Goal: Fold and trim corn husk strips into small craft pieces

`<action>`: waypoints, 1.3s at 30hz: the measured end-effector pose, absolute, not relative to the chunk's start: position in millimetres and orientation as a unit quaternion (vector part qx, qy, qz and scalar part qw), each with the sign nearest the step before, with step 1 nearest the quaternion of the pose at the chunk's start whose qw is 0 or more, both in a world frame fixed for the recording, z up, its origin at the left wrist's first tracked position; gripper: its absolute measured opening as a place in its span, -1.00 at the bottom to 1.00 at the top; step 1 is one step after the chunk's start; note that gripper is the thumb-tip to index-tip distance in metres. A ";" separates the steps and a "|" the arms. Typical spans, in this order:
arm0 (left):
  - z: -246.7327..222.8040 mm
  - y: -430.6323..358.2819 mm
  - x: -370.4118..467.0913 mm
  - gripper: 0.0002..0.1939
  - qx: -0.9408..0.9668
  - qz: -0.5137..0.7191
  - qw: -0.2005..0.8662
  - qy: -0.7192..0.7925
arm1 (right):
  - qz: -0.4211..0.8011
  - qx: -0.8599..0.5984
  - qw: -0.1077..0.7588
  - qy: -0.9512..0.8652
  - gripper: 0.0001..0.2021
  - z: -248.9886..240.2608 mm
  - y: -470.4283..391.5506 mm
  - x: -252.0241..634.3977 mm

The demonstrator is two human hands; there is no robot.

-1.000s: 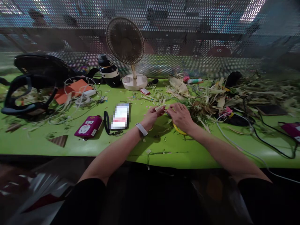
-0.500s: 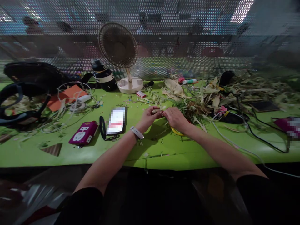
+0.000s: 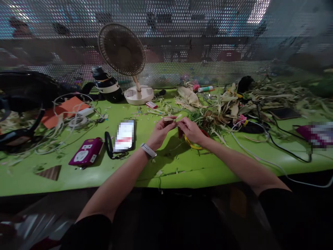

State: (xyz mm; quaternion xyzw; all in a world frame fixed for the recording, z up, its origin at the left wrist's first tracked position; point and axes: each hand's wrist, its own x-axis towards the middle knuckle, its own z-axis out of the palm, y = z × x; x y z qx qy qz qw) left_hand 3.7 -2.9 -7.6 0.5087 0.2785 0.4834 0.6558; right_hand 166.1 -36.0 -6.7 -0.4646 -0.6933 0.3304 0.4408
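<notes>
My left hand, with a pale watch band on its wrist, is closed on a pale strip of dried husk. Close beside it, my right hand pinches at the same strip, its fingertips nearly touching those of the left. Both hands are held above the green table. Just under and beside my right hand lies a yellow ring-shaped thing, partly hidden, with something dark red near it. A heap of dried husks and green stalks lies behind and right of the right hand.
Left of my hands lie a phone, a magenta pouch and orange paper. Behind stand a fan and a black bottle, before a perforated metal screen. Cables and another dark phone lie right.
The view has shifted, so table items sit further left. My fingers have moved slightly around the husk strip, and more of the dark red thing shows below my right hand.
</notes>
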 end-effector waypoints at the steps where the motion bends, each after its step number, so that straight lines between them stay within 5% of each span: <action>1: -6.5 -3.7 3.8 -0.63 0.515 0.479 0.655 0.276 | 0.372 -0.456 0.456 -0.668 -0.62 -7.4 -35.2 165.3; 5: -1.7 -6.8 3.8 -0.62 0.526 0.459 0.660 0.276 | 0.493 -0.426 0.475 -0.591 -0.56 -10.2 -32.0 163.2; 10: -2.0 -5.6 4.7 -0.62 0.534 0.459 0.660 0.263 | 0.502 -0.440 0.457 -0.587 -0.59 -8.5 -34.7 165.4; 16: -7.2 2.4 3.4 -0.61 0.510 0.423 0.698 0.271 | 0.090 -0.512 0.370 -0.770 -0.61 -5.9 -37.5 177.0; 19: -5.4 2.9 1.4 -0.57 0.490 0.399 0.721 0.285 | -0.017 -0.513 0.324 -0.795 -0.59 -5.9 -37.0 179.7; 22: -2.8 1.9 -0.1 -0.56 0.488 0.375 0.727 0.304 | 0.020 -0.494 0.354 -0.794 -0.60 -4.2 -37.6 178.6; 31: -4.9 7.8 -1.0 -0.61 0.452 0.407 0.731 0.309 | 0.379 -0.465 0.485 -0.637 -0.70 1.8 -34.4 177.5; 39: -4.9 13.7 -3.0 -0.75 0.440 0.382 0.745 0.325 | 0.177 -0.424 0.402 -0.792 -0.74 14.9 -36.7 186.1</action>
